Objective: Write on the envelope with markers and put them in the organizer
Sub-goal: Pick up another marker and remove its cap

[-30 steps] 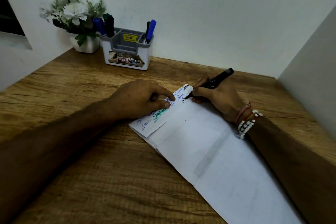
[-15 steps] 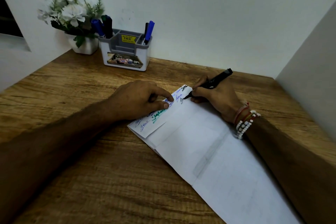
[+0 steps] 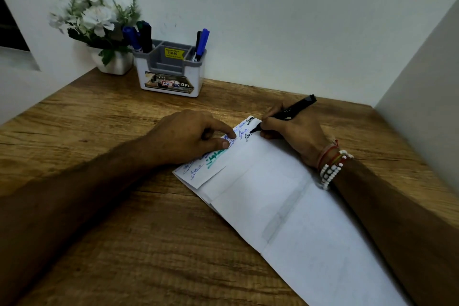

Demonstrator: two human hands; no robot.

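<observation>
A long white envelope (image 3: 273, 201) lies diagonally on the wooden desk, with blue, green and black writing near its far end. My right hand (image 3: 293, 131) grips a black marker (image 3: 288, 112), its tip touching the envelope beside the black scribble. My left hand (image 3: 191, 139) rests on the envelope's far left part, index finger and thumb pressing the paper down. A grey and white organizer (image 3: 171, 77) stands at the back of the desk and holds blue and dark markers (image 3: 139, 36) on its left and a blue marker (image 3: 202, 42) on its right.
A white pot of white flowers (image 3: 99, 30) stands left of the organizer against the wall. A white wall closes the back, and a side wall (image 3: 427, 97) rises at the right. The wooden desk (image 3: 124, 231) stretches toward me on the left.
The marker tip has crept slightly along the envelope, adding a little more black writing. My left hand keeps pressing in the same place.
</observation>
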